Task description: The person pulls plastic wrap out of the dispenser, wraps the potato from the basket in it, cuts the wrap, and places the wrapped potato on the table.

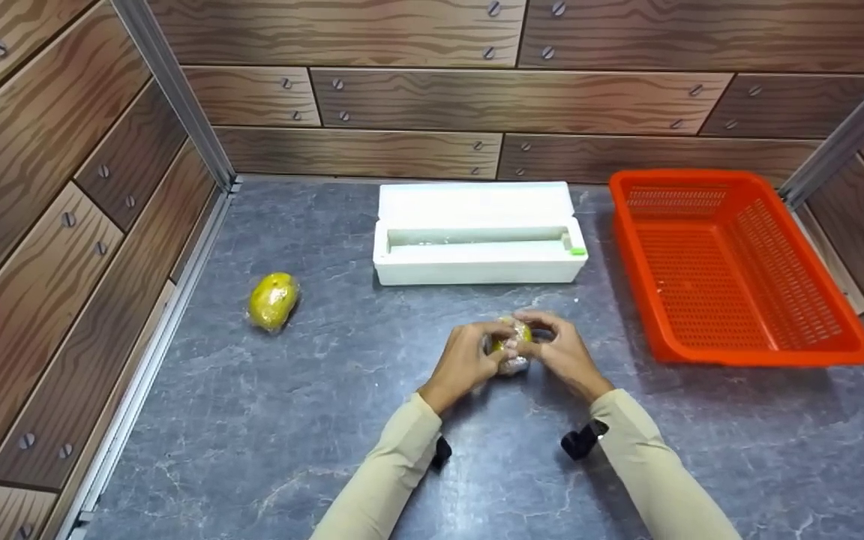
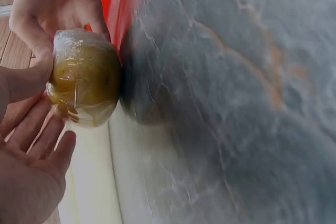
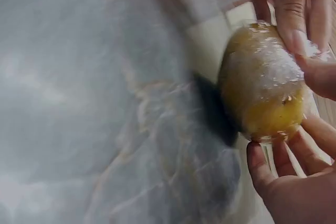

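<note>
A yellow mango in clear cling film (image 1: pixel 514 365) is between my two hands, low over the grey table. My left hand (image 1: pixel 468 356) holds it from the left side, with the thumb on the film. From the right, my right hand (image 1: pixel 563 352) grips it with thumb and curved fingers. The right wrist view shows the wrapped mango (image 3: pixel 262 82) with crinkled film bunched under the thumbs. In the left wrist view, smoother film covers the mango (image 2: pixel 89 77), and the fingers of my left hand (image 2: pixel 31 166) spread beside it.
A second wrapped mango (image 1: pixel 273 301) lies on the table (image 1: pixel 312 420) at the left. Behind my hands stands a white cling film dispenser (image 1: pixel 481 272) with its lid raised and a green slider. An orange perforated basket (image 1: pixel 661 315) sits at the right. Wood-patterned walls (image 1: pixel 402 97) enclose the table.
</note>
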Tool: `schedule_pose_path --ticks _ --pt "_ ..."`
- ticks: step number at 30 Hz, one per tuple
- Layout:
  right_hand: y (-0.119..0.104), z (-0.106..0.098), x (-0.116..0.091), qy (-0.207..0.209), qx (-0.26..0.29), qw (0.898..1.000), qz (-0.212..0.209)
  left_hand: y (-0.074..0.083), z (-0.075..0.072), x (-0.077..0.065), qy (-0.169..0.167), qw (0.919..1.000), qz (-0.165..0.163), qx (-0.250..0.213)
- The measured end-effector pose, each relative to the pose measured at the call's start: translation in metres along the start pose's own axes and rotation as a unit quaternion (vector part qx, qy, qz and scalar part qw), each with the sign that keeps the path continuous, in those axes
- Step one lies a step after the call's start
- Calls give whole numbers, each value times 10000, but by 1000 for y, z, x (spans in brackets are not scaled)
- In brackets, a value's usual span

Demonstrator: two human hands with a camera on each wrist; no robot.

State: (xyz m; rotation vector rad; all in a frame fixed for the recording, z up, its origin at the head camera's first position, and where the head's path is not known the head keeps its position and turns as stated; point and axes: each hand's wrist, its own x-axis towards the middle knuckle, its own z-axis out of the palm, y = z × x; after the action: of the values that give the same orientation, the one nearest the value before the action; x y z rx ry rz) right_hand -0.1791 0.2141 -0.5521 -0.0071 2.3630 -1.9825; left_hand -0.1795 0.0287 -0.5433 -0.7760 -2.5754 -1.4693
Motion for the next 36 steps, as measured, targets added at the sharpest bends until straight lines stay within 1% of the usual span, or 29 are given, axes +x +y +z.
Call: schedule_pose_path --ticks 2,4,8,10,14,17,19,20,22,24,27,29,31,33,35,36 --pt "-2 1 3 1 -11 9996 266 0 0 0 99 9998 -130 -105" --pt "-4 3 6 7 1 9991 422 -1 -1 1 190 9990 -277 -303" --pt "-5 7 10 53 -26 9990 441 -3 -2 3 285 9939 -550 -910" --pt "-4 9 10 93 -19 9991 423 -4 -2 4 338 9892 -726 -1227" --pt "-3 13 9 200 72 9993 304 -4 0 5 531 9751 -1071 -1869" --pt "-3 16 9 382 184 9990 158 -4 2 5 752 9649 -1261 -2176" --pt "-3 17 8 515 266 9983 88 -3 4 5 895 9600 -1366 -2274" --pt "-3 18 8 586 307 9978 68 -3 5 5 964 9592 -1412 -2252" --pt "-3 19 8 730 387 9966 27 -2 7 5 1058 9592 -1523 -2135" --pt "-2 19 7 825 398 9958 -15 -2 9 4 1070 9600 -1657 -1988" --pt "-2 19 5 955 347 9948 -82 -5 10 1 896 9614 -1922 -1753" --pt "-2 20 4 1055 368 9937 -97 -6 11 -1 688 9609 -2045 -1738" --pt "-1 22 2 1138 558 9919 -59 -7 13 -2 554 9591 -2102 -1811" --pt "-1 24 0 1227 841 9889 -22 -6 14 -4 522 9536 -2183 -2007" --pt "-1 27 -1 1316 1155 9845 -3 -4 14 -6 575 9436 -2339 -2271" --pt "-1 28 -3 1351 1293 9824 1 -3 14 -7 617 9357 -2455 -2459"
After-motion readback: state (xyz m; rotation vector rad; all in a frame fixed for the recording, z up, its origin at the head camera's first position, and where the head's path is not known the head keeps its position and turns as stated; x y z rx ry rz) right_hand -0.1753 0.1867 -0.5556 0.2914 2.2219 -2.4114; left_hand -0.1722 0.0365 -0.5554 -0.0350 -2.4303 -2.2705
